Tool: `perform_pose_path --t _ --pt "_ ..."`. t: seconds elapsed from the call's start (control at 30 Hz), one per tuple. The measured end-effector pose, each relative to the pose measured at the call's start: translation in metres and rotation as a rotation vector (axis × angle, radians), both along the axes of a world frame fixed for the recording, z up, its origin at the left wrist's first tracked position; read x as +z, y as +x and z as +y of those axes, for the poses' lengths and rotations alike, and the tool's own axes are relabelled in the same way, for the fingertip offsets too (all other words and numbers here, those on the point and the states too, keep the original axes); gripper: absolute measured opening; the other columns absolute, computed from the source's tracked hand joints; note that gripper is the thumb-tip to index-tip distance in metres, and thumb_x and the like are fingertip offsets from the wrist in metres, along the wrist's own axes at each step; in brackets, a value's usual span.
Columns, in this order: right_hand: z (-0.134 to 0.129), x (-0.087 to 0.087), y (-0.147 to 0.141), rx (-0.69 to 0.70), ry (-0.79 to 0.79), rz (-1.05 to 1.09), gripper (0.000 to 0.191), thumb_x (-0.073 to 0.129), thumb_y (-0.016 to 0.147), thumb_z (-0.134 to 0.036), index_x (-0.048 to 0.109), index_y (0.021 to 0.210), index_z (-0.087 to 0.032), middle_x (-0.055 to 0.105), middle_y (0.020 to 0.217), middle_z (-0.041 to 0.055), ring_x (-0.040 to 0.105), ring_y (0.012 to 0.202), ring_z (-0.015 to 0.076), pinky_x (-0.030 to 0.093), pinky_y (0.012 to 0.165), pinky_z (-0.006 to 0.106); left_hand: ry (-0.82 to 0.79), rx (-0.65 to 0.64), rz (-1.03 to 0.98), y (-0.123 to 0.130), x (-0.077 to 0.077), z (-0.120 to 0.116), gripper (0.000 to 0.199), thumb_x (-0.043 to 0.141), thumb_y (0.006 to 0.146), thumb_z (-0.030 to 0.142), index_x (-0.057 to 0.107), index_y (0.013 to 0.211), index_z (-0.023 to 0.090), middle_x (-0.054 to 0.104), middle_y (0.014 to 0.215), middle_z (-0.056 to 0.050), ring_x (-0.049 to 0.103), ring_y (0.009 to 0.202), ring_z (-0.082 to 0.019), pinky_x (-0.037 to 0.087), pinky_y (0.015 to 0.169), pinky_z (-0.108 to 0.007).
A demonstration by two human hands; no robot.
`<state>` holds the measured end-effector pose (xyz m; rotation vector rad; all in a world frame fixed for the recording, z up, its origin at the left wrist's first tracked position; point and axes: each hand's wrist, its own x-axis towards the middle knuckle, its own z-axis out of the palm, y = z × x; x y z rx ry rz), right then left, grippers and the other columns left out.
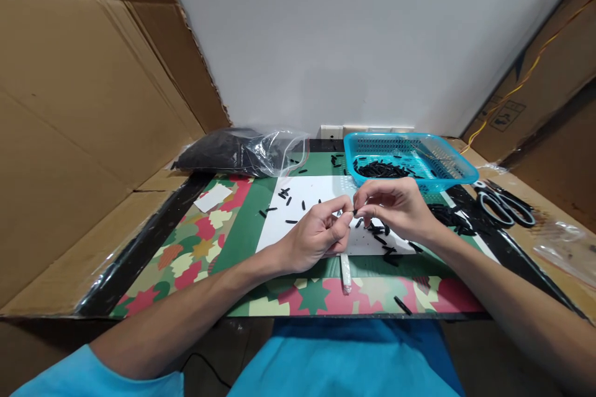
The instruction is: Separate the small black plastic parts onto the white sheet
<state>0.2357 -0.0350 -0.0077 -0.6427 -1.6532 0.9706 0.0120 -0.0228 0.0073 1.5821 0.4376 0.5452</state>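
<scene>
Over a white sheet (pixel 274 232), my left hand (pixel 321 232) and my right hand (pixel 393 205) meet at the fingertips. Between them is a small black piece (pixel 354 212), pinched from both sides and partly hidden by the fingers. My left hand's other fingers are curled, and a white strip (pixel 345 276) sticks out below it toward the table's front edge. Several black pieces (pixel 285 193) lie scattered on the sheet, left and right of my hands. Behind my right hand, a blue basket (pixel 465 167) holds a heap of similar black pieces (pixel 382 169).
A clear bag of black material (pixel 223 152) lies at the back left, near a small white paper (pixel 213 198). Black-handled scissors (pixel 505 206) rest at the right beside a black pile (pixel 449 217) and a clear plastic bag (pixel 568 248). Cardboard walls (pixel 84 62) flank the table.
</scene>
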Motion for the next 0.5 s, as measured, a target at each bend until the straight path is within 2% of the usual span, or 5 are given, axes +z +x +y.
perform_pose_path --t 0.17,0.5 --pt "-0.0015 0.0034 -0.0003 0.030 -0.035 -0.017 0.023 0.089 0.093 -0.035 0.079 0.085 -0.016 0.074 0.078 0.0034 0.072 0.066 0.0145 0.060 0.063 0.025 0.018 -0.018 0.018 -0.0005 -0.0023 0.0028 0.040 0.055 0.109 0.058 0.041 0.092 0.024 0.045 0.056 0.013 0.029 0.044 -0.005 0.025 0.046 -0.018" --pt "-0.0014 0.0085 0.0015 0.104 -0.132 -0.071 0.033 0.093 0.088 -0.042 0.075 0.080 -0.015 0.073 0.073 0.0027 0.070 0.064 0.0150 0.058 0.063 0.025 0.009 -0.102 0.038 -0.0015 -0.0070 0.0068 0.036 0.047 0.112 0.058 0.040 0.098 0.025 0.042 0.055 0.013 0.025 0.044 -0.005 0.024 0.045 -0.018"
